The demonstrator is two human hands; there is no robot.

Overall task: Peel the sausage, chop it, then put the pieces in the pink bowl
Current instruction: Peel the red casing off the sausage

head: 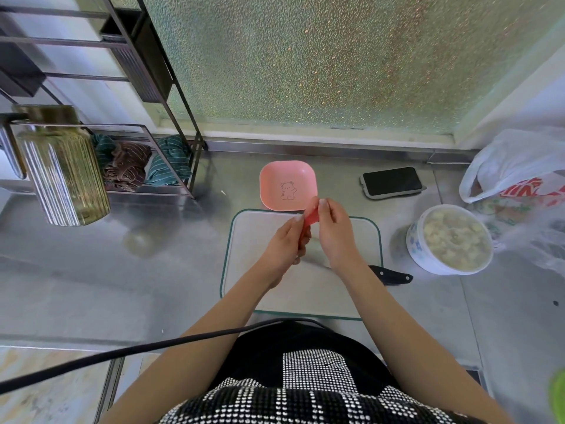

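A sausage in a red wrapper [311, 216] is held above the white cutting board [263, 228]. My left hand [286, 244] grips its lower part. My right hand [334, 229] pinches the wrapper at the upper end with fingertips. The pink bowl [287, 185], square with a bear drawing, stands empty just beyond the board. A knife lies at the board's right edge, with its black handle [391, 275] showing and the blade mostly hidden behind my right forearm.
A black phone [392, 181] lies to the right of the bowl. A white tub of food [451, 240] and a plastic bag [519, 175] sit at right. A green glass jar [61, 169] and a rack with cloths [137, 163] stand at left. A black cable [122, 351] crosses in front.
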